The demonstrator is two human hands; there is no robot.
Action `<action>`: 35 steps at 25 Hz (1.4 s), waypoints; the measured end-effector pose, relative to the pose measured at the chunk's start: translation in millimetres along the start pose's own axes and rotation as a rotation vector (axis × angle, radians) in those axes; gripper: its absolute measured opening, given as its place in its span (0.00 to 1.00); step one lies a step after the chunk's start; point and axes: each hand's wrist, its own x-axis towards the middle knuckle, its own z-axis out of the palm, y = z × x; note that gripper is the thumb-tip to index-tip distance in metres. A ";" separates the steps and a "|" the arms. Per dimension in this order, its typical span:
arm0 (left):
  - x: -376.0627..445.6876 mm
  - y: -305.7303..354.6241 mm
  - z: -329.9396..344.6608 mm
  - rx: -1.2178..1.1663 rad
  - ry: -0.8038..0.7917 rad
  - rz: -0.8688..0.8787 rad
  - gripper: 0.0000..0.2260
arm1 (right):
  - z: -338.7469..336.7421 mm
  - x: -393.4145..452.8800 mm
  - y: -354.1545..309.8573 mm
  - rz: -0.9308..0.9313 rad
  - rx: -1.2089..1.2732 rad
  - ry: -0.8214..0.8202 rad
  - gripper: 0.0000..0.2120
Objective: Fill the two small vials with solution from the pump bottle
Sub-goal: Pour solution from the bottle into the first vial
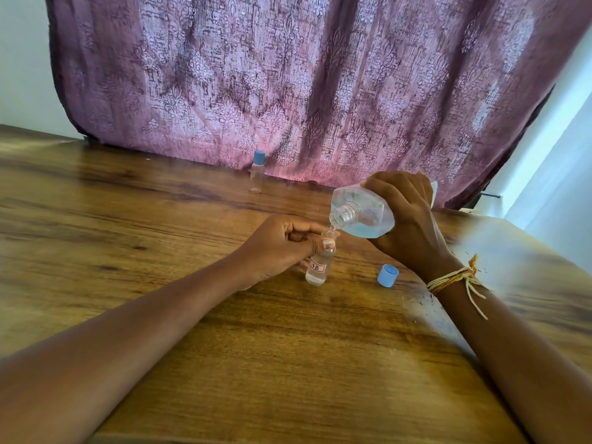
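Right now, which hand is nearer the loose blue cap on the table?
Right. The right hand, tilting the large bottle, has its wrist just above and beside the blue cap. The left hand holds the labelled vial, farther left of the cap.

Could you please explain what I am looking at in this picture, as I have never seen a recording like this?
There is no machine: a camera on a person's head looks down at their two bare hands over a wooden table. The left hand pinches an open vial standing on the table. The right hand tilts the big bottle, its pump removed, and pours into that vial. A loose blue cap lies nearby. A second vial, capped, stands by the curtain.
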 end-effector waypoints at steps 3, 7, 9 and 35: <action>0.4 -1.3 -0.3 0.000 0.000 0.009 0.12 | 0.8 -0.7 0.1 0.014 0.003 -0.013 0.24; 0.4 -1.2 -0.3 0.002 -0.003 0.032 0.12 | 1.3 0.2 -1.2 0.014 0.004 -0.002 0.23; 0.6 -0.8 -0.3 -0.007 0.000 0.038 0.11 | 2.1 -0.1 -2.3 0.019 0.004 -0.004 0.23; -1.4 8.2 1.5 -0.078 -0.017 0.014 0.09 | 23.2 75.3 17.7 1.059 1.156 0.056 0.30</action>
